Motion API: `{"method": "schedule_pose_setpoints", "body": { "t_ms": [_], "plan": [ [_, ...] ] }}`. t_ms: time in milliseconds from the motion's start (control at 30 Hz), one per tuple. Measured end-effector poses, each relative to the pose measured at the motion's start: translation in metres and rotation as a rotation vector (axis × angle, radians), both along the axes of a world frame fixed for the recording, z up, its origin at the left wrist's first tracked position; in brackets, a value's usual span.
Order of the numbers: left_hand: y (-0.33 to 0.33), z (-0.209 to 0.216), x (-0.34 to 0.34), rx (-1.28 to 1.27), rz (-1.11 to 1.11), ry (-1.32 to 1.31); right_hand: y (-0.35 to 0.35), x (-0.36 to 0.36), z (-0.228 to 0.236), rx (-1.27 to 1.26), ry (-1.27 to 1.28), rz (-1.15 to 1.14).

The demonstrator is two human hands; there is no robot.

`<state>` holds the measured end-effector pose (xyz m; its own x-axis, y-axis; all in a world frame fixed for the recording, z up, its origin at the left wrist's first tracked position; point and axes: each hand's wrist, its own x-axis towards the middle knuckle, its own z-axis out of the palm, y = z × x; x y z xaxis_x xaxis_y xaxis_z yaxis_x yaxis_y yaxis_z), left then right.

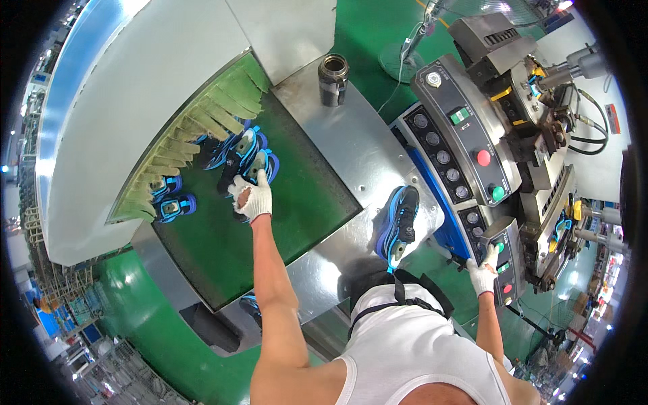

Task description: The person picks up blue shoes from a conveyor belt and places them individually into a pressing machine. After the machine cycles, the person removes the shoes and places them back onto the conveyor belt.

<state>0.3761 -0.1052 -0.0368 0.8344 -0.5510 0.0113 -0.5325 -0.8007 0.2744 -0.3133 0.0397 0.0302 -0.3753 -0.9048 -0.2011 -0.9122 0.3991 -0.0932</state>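
Note:
White knit gloves cover both my hands. My left hand (252,198) reaches onto the green belt, its fingers closed at the near end of a black-and-blue sneaker (231,167); the hand partly hides the grip. Against that shoe leans another sneaker (262,164), with its opening facing up. My right hand (482,273) rests on the lower control panel of a machine, fingers apart, one fingertip at a green button (499,248). Between my arms, a single black-and-blue sneaker (399,226) lies on the metal ledge.
Green strip curtains (196,131) hang from the white housing (128,128) over the belt (297,182). More sneakers (177,208) sit beside the strips. A dark open flask (333,81) stands on the metal top. Pressing machinery (533,128) fills the right side, with a fan (496,10) behind.

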Motion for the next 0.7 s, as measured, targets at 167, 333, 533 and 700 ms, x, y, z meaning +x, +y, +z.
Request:
{"method": "schedule_pose_setpoints", "body": {
  "t_ms": [167, 333, 533, 700],
  "plan": [
    [0.015, -0.012, 0.013, -0.133, -0.199, 0.041, -0.007, 0.068, 0.025, 0.175, -0.054, -0.023],
    [0.073, -0.041, 0.003, -0.316, -0.533, 0.211, -0.041, 0.128, 0.069, 0.065, -0.393, 0.259],
    [0.071, 0.087, -0.174, -0.223, -1.019, 0.212, -0.046, 0.226, 0.048, -0.266, -0.77, 0.653],
    [0.043, 0.189, -0.311, -0.479, -1.533, 0.42, -0.073, 0.227, 0.077, -0.359, -1.082, 0.375]
  ]
}}
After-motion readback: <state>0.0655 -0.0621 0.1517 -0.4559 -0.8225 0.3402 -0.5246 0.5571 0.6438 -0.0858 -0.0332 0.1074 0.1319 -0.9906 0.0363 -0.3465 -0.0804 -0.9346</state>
